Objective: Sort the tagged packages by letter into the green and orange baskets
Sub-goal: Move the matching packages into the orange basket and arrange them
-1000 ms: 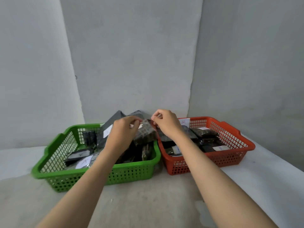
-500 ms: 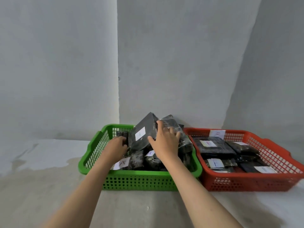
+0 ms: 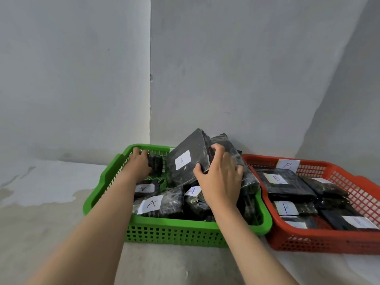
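Note:
The green basket (image 3: 107, 194) holds several black wrapped packages with white tags marked A. A large flat package tagged A (image 3: 188, 159) stands tilted on the pile, and my right hand (image 3: 220, 177) grips its right edge. At the basket's far left corner, my left hand (image 3: 139, 163) closes on a small dark package (image 3: 156, 164). The orange basket (image 3: 320, 241) stands right beside it, filled with black packages tagged B (image 3: 281, 182).
Both baskets sit on a pale floor against a grey wall corner. A damp-looking stain spreads on the floor to the left. Open floor lies in front of the baskets and to their left.
The view has shifted so the baskets sit further right and closer. My left hand moved to the far left corner of the green basket; my right hand took hold of the large A package.

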